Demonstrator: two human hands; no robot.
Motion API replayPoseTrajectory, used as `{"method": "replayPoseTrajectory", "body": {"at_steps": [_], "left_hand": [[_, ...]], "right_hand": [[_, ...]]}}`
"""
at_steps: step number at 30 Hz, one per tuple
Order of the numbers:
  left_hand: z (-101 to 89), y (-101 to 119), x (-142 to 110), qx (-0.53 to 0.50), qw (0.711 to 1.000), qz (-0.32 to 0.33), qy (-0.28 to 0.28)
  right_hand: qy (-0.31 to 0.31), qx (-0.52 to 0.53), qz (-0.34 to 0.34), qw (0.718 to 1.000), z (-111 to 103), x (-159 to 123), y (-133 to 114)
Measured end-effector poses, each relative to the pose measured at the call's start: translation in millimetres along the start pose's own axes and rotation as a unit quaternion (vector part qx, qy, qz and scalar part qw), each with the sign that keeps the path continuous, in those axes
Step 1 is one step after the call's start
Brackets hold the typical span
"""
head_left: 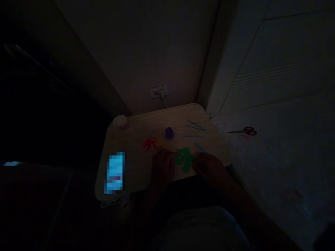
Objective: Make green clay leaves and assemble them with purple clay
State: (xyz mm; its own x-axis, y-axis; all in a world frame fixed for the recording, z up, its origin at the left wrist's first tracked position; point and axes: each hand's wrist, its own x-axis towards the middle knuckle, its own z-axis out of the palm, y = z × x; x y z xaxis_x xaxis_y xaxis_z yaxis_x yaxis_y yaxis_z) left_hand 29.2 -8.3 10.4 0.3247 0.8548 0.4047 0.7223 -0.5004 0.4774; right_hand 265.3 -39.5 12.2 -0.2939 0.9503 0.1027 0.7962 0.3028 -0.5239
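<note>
A flat green piece [186,158], shaped in lobes and with small holes, lies between my hands near the table's front edge. It looks like modelling clay, though the dim light hides its texture. My right hand [209,166] pinches its right edge. At its left side is my left hand [162,165], fingers curled; whatever is in them is too dark to see. Beyond my left hand sit a red and pink shaped piece [148,143] and an orange lump [158,142], side by side. Farther back is a purple lump [169,132].
Thin blue sticks [193,136] and a blue knife-like tool [200,146] lie at the table's right. A lit phone [114,172] is at the left, a cup [120,122] at the back left corner. Red-handled scissors [250,131] rest off the table. A wall socket [158,91] holds a plug.
</note>
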Motion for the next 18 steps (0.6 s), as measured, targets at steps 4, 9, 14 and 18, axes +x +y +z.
{"method": "replayPoseTrajectory", "body": {"at_steps": [4,9,14,18], "left_hand": [[8.5,2,31,0.067,0.995,0.011,-0.079],[16.0,-1,45,0.092,0.989,0.001,-0.117],[8.2,-4,42,0.052,0.995,-0.007,-0.089],[6.1,-5,44,0.053,0.996,-0.044,-0.048]], "right_hand": [[0.007,0.019,0.003,1.0,1,-1,6],[0.018,0.031,0.001,0.999,1,-3,11],[0.053,0.011,0.012,0.998,-3,3,17],[0.099,-0.009,0.004,0.995,-7,23,20]]}}
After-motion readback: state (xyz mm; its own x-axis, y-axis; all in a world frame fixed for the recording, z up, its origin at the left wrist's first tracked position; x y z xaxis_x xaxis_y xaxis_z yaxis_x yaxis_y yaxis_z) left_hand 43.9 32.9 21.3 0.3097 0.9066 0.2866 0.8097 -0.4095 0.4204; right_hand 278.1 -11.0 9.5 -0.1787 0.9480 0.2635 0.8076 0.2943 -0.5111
